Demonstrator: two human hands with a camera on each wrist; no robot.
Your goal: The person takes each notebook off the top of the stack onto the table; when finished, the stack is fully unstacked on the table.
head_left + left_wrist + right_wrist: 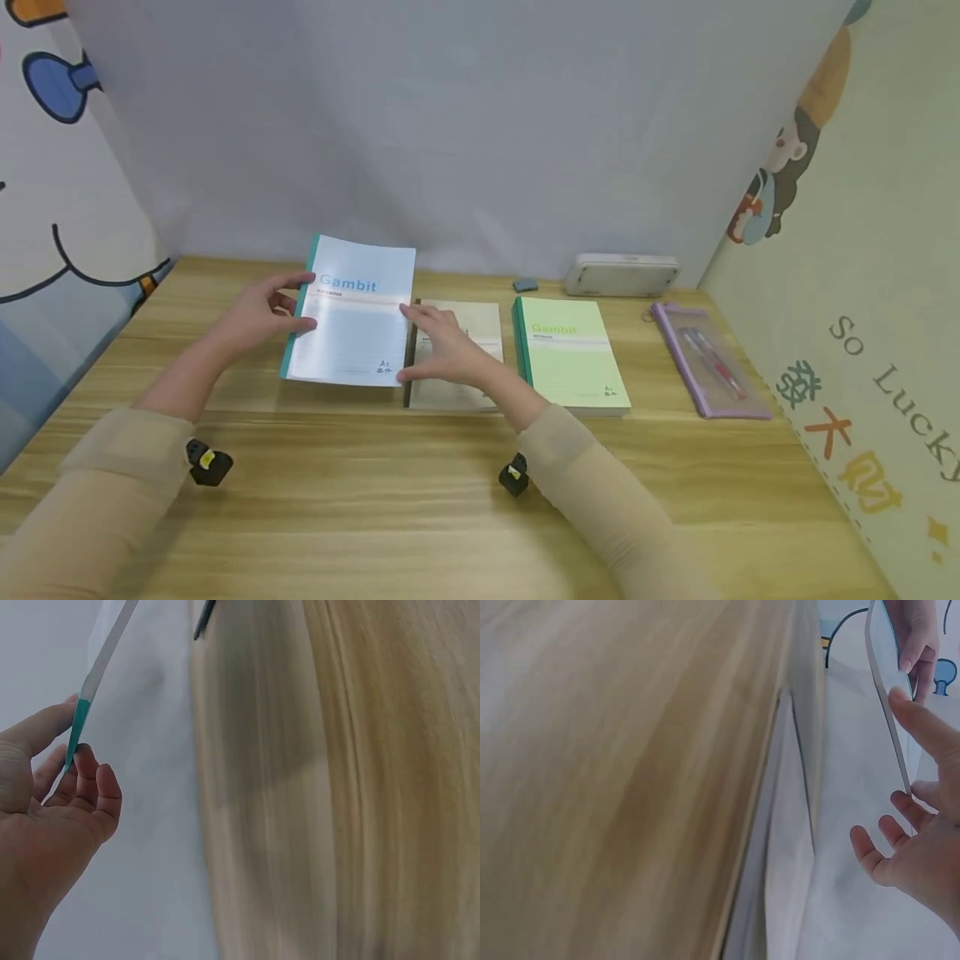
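A light-blue notebook (352,321) with a teal spine and the word "Gambit" is held tilted above the wooden table (375,500). My left hand (294,302) pinches its spine edge; in the left wrist view the teal spine (78,726) sits between thumb and fingers of that hand (75,739). At the opposite edge my right hand (411,342) grips the book, thumb on top and fingers beneath. The right wrist view shows the notebook's edge (889,712) against my right hand (907,787). A beige notebook (472,333) lies flat under that hand.
A green "Gambit" notebook (573,354) lies right of the beige one. Further right is a purple pencil pouch (708,358) holding pens. A white case (621,275) and a small grey eraser (526,284) sit by the back wall. Walls close in the table's back and sides.
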